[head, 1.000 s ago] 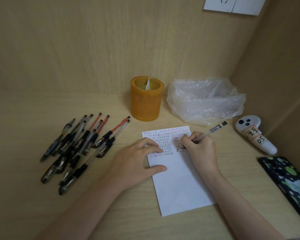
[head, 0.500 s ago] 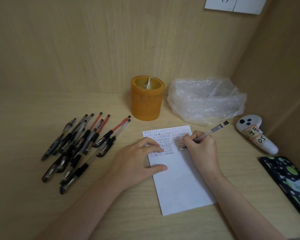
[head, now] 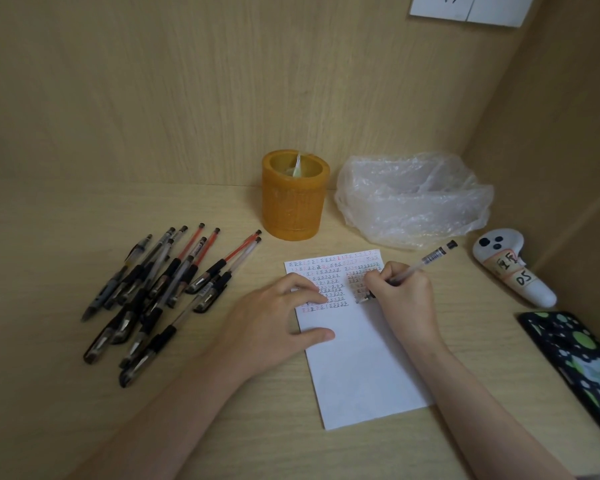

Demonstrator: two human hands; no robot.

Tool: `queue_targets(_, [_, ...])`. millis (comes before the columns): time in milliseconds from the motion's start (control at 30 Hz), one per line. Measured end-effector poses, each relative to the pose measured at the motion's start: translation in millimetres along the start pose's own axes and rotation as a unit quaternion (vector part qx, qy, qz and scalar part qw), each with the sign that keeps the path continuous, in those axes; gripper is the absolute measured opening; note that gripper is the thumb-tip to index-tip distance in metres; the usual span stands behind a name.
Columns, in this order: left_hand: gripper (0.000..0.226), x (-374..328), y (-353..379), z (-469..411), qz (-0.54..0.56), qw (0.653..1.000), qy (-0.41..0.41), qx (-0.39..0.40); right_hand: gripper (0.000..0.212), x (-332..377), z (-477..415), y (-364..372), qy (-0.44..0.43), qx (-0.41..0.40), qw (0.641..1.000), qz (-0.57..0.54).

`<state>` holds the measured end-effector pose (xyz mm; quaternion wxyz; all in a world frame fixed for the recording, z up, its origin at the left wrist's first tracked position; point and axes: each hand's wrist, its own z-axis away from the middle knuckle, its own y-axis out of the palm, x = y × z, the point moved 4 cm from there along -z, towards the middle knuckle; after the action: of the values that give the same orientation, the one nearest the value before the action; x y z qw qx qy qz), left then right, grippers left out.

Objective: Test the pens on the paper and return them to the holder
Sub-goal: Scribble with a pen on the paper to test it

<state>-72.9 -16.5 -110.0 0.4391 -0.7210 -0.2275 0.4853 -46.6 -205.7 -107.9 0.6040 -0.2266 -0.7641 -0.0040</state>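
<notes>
A white sheet of paper (head: 357,368) lies on the wooden desk, its top part filled with rows of small red and black marks. My right hand (head: 400,296) grips a clear pen (head: 430,260) with its tip down on the right side of the written rows. My left hand (head: 274,320) rests flat on the paper's left edge, fingers and thumb spread over it. An orange cylindrical holder (head: 294,195) stands behind the paper; something pale shows inside it. Several capped black and red pens (head: 167,289) lie in a loose pile on the left.
A crumpled clear plastic bag (head: 413,199) sits to the right of the holder. A white controller (head: 510,265) with a label lies by the right wall. A dark phone with green spots (head: 579,355) lies at the right edge. Wooden walls close the back and right.
The view has shifted very slightly. My right hand and pen stay at about the same place on the written rows; my left hand has not moved.
</notes>
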Motion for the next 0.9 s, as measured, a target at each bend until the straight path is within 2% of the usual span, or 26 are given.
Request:
queue_targets(633, [0.049,-0.5,-0.1,-0.4,-0.005,1.000,-0.001,0.000,0.044,1.0,0.2,0.1,-0.006,-0.008,1.000,0.010])
queue_targets(900, [0.050,-1.1,-0.4,-0.4,-0.009,1.000,0.003,0.001,0.032,0.2,-0.1,0.6,0.003,0.000,1.000,0.002])
